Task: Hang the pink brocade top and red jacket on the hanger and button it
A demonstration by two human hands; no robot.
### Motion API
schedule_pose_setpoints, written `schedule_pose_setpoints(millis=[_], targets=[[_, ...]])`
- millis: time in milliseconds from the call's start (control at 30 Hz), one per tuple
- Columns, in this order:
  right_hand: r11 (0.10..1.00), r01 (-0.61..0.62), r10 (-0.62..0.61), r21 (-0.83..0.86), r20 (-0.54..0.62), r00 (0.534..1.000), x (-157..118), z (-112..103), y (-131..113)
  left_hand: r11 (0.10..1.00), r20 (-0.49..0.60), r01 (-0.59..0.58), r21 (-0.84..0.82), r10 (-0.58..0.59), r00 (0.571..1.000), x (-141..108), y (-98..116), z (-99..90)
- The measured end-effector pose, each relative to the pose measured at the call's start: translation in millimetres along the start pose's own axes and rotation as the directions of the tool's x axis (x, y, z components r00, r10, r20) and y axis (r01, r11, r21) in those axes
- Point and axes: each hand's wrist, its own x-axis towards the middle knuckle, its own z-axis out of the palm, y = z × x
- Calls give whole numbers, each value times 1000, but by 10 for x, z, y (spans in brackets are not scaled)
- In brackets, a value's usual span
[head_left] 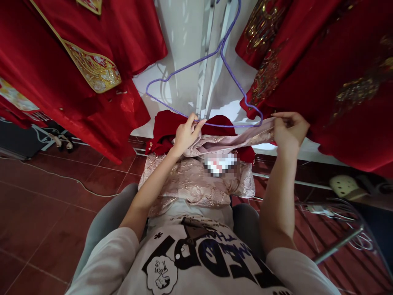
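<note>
A pale pink brocade garment (196, 180) with a shiny pattern lies across my lap, its upper edge raised toward a purple hanger (199, 60). My left hand (188, 134) is closed on the gathered fabric, with thumb and forefinger at the hanger's bottom bar. Whether it also grips the bar is hard to tell. Farther right, my right hand (290, 130) pinches the end of a pink band of the same garment, stretched out beside the hanger's right corner. Dark red cloth (166, 129) lies behind the pink garment. A blurred white and red patch covers part of the garment.
Red embroidered garments hang on the left (132, 45) and right (322, 82). White upright poles (201, 82) stand before the wall. At right are a metal rack (340, 246) and a pale clog (344, 186). A cable (76, 180) crosses the tiled floor at left.
</note>
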Motion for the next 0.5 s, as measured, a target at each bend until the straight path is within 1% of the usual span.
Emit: schedule_pose_setpoints(millis=[100,167,233,300,400,500], targets=[[996,85,-85,-14,7,996,-21,65,-82,1000,10,3,-2,-3,1000,8,-6,-21],[981,181,-181,-74,16,983,-8,132,-158,1000,15,12,-2,-12,1000,11,-3,-13],[943,299,-297,-149,35,954,30,225,-265,1000,13,28,-5,-28,1000,9,21,11],[898,386,-381,-211,63,922,80,341,-402,999,17,47,-16,-47,999,5,71,49],[863,443,-427,-243,119,896,139,518,-613,997,39,74,-35,-72,997,1,162,121],[848,466,-447,-252,133,885,156,633,-716,994,64,83,-65,-79,995,1,221,192]])
